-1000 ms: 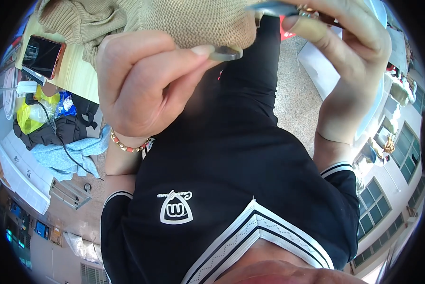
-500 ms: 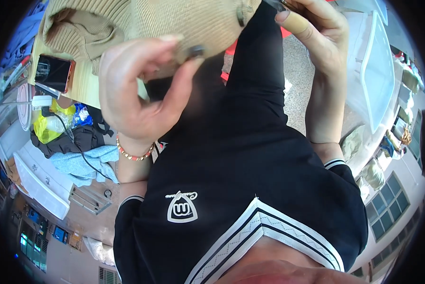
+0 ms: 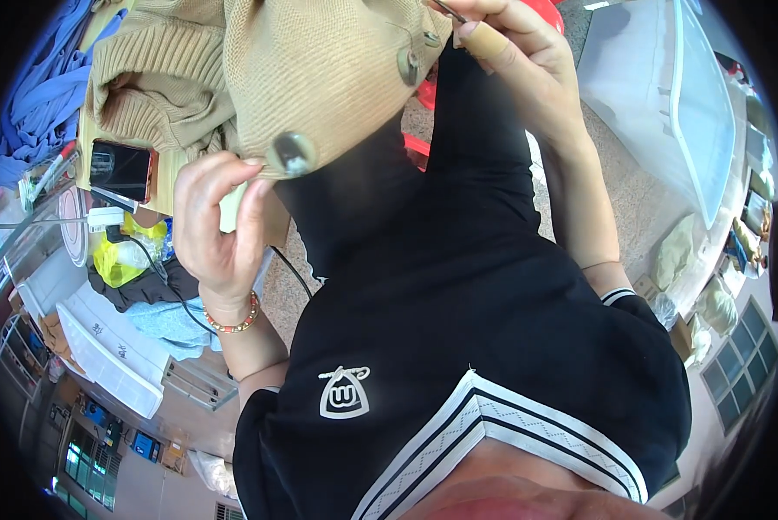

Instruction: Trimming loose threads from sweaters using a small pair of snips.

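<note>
A tan ribbed-knit cardigan (image 3: 320,82) hangs over the table edge toward my lap. Along its edge sit a large dark button (image 3: 292,154) and two other buttons (image 3: 408,66) farther up. With thumb and fingertips, my left hand (image 3: 220,212) pinches the cardigan's edge just left of the lowest button. My right hand (image 3: 528,65), a tan bandage round its thumb, is closed on a thin dark metal piece (image 3: 448,10) beside the cardigan's upper right edge. The picture's top cuts off part of that piece, so its kind cannot be made out.
On the wooden table a phone (image 3: 122,171) lies left of the cardigan, with blue fabric (image 3: 42,113) beyond. Below are a yellow plastic bag (image 3: 120,260), a light-blue cloth (image 3: 177,325) and a black cable. A translucent plastic bin (image 3: 658,95) stands at the right.
My left hand has moved left and down, off the front of the button, and now pinches the cardigan's edge. The cardigan shows more fully. My right hand has shifted left.
</note>
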A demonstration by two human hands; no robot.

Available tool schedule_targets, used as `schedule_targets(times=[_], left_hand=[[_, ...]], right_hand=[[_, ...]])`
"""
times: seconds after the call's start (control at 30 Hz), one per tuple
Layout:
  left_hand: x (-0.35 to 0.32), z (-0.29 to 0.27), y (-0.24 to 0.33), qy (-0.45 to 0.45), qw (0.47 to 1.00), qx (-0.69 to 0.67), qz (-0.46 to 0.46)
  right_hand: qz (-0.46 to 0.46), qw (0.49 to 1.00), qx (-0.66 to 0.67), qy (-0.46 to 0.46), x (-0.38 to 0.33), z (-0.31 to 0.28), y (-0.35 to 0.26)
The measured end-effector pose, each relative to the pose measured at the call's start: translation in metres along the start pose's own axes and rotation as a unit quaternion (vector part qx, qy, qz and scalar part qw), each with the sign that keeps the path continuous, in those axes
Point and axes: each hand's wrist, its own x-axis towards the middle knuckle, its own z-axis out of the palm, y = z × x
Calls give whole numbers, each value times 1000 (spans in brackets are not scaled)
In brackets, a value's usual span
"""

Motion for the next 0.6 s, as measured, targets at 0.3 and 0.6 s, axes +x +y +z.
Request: schedule_targets(times=[0.3,0.6], left_hand=[[-42,0,-52,-37,991,72,-106],[-9,-10,-26,-47,984,108,-130]], right_hand=[[-363,883,178,-238,37,-6,77],[-70,991,-108,-48,-9,-1,32]])
